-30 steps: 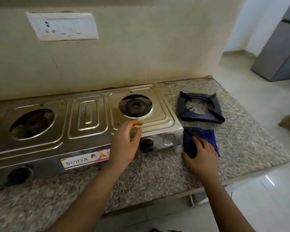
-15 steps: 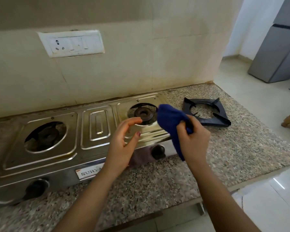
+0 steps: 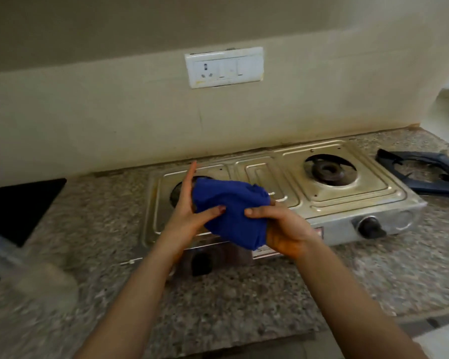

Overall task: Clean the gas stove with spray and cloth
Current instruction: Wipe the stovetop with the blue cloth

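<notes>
Stove is set on the counter. The cloth is held bunched above the stove's left half, clamped in the grip of left hand and right hand. Its hanging fold could be snagged on a burner rim, or grime merely smeared if wiped dry.

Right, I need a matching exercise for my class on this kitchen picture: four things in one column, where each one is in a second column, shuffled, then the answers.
Things
1. blue cloth
2. pan support
3. socket panel
4. knob

Places
A. on the wall above the stove
B. on the stove's front face
C. held between the left hand and the right hand
D. lying on the counter, to the right of the stove

Pairs: 1-C, 2-D, 3-A, 4-B
</notes>
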